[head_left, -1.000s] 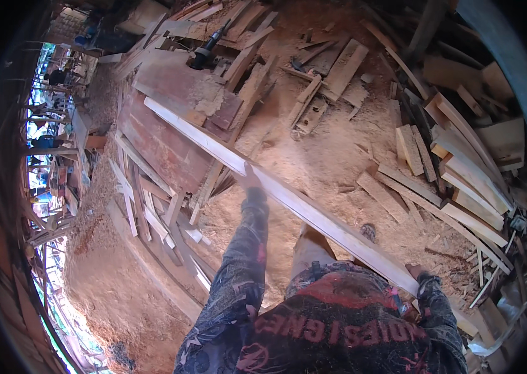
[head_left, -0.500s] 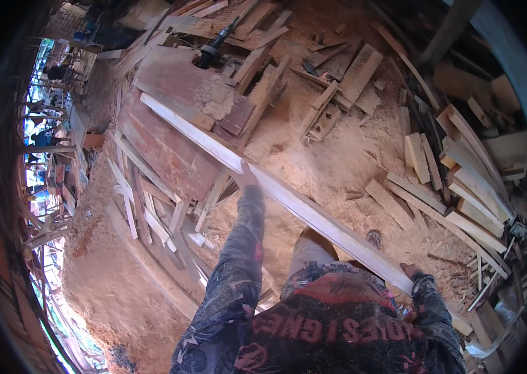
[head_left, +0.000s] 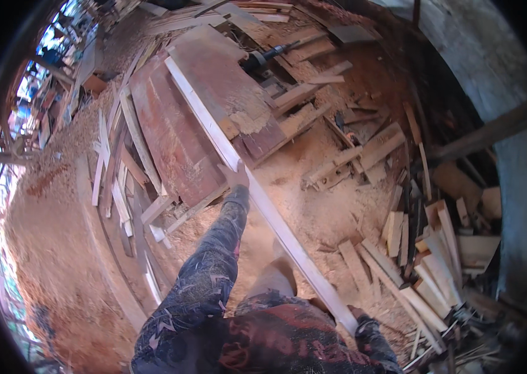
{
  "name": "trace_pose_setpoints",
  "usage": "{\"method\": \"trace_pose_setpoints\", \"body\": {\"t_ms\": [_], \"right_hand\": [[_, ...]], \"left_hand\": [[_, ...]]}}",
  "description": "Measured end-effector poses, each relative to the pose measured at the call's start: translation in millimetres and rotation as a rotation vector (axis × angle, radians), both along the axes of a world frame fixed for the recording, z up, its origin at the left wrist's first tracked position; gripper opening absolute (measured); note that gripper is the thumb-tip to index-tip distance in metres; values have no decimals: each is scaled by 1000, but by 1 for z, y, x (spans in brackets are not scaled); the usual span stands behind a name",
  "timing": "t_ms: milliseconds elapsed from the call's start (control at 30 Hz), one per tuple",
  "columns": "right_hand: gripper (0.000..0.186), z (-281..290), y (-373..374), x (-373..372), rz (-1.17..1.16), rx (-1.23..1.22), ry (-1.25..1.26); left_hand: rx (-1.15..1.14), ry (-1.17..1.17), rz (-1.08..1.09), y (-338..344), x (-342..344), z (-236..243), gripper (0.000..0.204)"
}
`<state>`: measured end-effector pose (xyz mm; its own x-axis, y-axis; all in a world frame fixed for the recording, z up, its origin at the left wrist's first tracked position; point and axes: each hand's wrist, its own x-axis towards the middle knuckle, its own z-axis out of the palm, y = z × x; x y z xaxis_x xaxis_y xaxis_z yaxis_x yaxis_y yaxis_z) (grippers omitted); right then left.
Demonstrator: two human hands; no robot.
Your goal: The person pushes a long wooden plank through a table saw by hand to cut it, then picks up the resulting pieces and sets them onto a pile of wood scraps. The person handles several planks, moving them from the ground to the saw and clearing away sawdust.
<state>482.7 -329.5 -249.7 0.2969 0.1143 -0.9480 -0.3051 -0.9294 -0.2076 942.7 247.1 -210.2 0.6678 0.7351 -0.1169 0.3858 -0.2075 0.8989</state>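
Note:
A long, pale wooden plank (head_left: pixel 276 227) runs slantwise from the red-brown worktop at the upper left down to my right side. Against its left edge, near the middle, my left hand (head_left: pixel 236 177) is closed on it, with the forearm reaching up from below. My right hand (head_left: pixel 357 313) grips the plank's near end beside my hip; its fingers are partly hidden. The far end of the plank lies over the worn wooden worktop (head_left: pixel 179 146), which has sawdust on it.
A dark power tool (head_left: pixel 262 57) sits at the worktop's far right side. Beyond the sawdust-covered ground are short timber blocks (head_left: pixel 332 167). Offcuts (head_left: pixel 428 274) pile up on the right by a pale wall (head_left: pixel 525 237). Loose strips (head_left: pixel 129 206) lie left of the worktop.
The plank has swung to a steeper slant, its near end shifting left in view with my right hand. My view has turned too. Both hands stay on the plank.

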Motion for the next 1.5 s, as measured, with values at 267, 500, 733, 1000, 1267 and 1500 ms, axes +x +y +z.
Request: {"method": "trace_pose_setpoints", "body": {"t_ms": [267,500,733,1000,1267,1500], "right_hand": [[45,33,78,75,-313,116,81],[37,102,145,147,-90,286,-172],[33,136,164,162,-500,256,37],[25,153,194,179,-528,225,90],[27,75,178,174,-397,423,-101],[29,71,211,211,-694,419,97]], "left_hand": [[-24,234,119,43,67,0,109],[-34,234,107,85,77,11,101],[472,170,-51,-49,-38,34,70],[494,245,-48,-28,-27,36,67],[485,272,-69,9,8,41,68],[454,208,-68,37,37,43,67]]}}
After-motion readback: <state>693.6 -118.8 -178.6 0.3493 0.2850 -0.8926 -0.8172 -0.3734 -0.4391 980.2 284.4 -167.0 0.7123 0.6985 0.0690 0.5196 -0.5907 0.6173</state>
